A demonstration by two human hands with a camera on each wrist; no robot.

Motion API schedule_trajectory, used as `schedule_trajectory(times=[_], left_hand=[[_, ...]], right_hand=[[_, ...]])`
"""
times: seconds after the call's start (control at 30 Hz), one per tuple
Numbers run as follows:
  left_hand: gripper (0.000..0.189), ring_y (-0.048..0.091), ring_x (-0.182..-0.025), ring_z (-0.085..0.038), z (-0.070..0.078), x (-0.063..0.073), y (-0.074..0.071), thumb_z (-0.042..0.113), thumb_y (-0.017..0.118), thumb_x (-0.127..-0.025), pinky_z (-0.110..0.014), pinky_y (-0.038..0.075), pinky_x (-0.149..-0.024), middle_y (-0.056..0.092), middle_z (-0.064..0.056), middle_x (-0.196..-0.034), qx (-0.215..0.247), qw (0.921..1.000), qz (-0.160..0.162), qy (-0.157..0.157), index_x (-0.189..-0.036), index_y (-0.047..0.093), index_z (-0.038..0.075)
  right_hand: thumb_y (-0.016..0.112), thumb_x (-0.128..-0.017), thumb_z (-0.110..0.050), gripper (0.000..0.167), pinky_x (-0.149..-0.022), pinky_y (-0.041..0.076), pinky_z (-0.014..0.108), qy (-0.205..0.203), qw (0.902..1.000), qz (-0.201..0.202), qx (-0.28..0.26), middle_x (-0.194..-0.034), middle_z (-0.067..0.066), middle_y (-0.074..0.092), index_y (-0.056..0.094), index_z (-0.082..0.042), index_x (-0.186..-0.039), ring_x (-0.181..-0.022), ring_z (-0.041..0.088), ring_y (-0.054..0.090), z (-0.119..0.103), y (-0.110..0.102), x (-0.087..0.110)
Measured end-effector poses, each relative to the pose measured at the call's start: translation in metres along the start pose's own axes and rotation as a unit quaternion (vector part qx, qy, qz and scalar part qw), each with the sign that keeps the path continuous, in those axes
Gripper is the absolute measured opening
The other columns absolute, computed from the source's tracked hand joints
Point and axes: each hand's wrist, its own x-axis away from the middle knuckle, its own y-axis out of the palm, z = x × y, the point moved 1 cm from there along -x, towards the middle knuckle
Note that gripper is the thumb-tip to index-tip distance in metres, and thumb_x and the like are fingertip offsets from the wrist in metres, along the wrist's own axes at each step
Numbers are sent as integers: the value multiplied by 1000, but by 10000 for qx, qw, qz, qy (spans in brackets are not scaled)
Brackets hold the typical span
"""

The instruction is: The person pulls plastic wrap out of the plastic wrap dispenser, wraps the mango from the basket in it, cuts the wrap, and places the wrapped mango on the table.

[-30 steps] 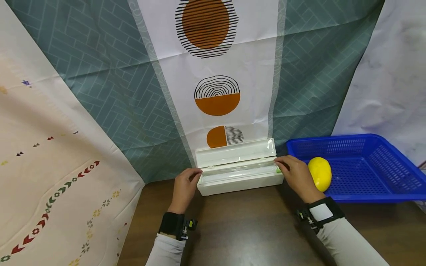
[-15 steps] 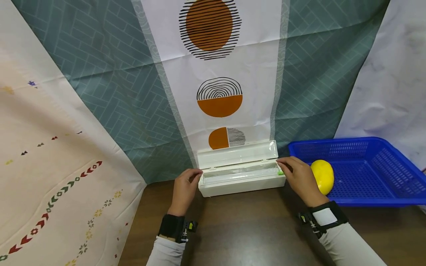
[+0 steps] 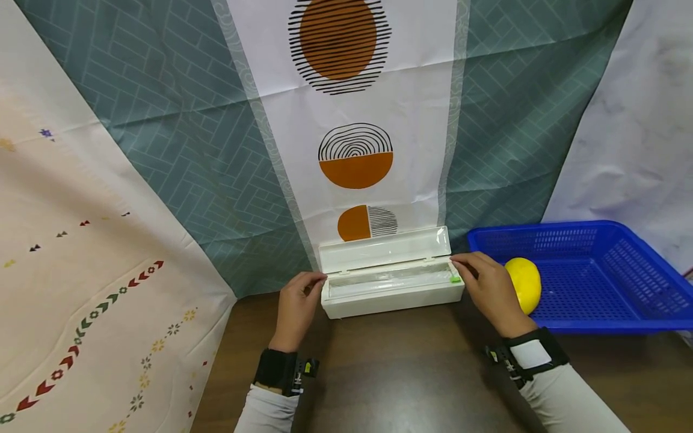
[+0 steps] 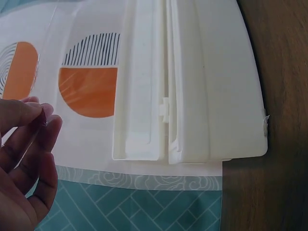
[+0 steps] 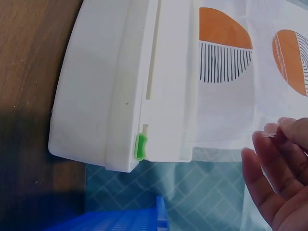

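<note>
A white cling film dispenser [image 3: 397,304] stands on the table, its lid [image 3: 384,249] raised at the back. A clear sheet of cling film [image 3: 392,281] shows over the dispenser, hard to see in places. At the left end, my left hand [image 3: 296,307] pinches the film's edge between thumb and fingertips. My right hand [image 3: 489,291] does the same at the right end, beside the green slider [image 3: 455,279]. In the left wrist view the left hand [image 4: 31,163] is apart from the dispenser, and so is the right hand [image 5: 284,168] in the right wrist view.
A blue perforated basket [image 3: 595,288] stands to the right, with a smooth yellow rounded object [image 3: 524,285] at its left side, behind my right wrist. A patterned cloth [image 3: 216,150] hangs close behind the dispenser. The brown table [image 3: 400,373] extends toward me.
The head view has shifted slightly. My left fingertips have moved a little left and my right ones a little right relative to the dispenser. The green slider shows more fully.
</note>
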Motion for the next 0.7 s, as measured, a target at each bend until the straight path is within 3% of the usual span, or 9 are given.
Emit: schedule_trajectory(times=[0.2,0.7], left_hand=[[11,64,-79,-10,2,1,-3,11,70,-95,-23,52,-68,72,0,-94,-45,9999,96,131,-103,77,12],[12,66,-86,-9,9,2,-10,11,69,-96,-26,56,-74,72,0,-98,-76,9999,87,12,-105,77,13]], right_hand=[[74,-90,-4,15,-69,40,13,-109,9999,72,-33,-87,5,73,76,-7,-104,-72,15,58,-4,-4,-1],[75,-88,-3,17,-72,42,14,-201,9997,121,-47,-89,3,71,75,-8,-104,-78,10,58,-10,-15,1]])
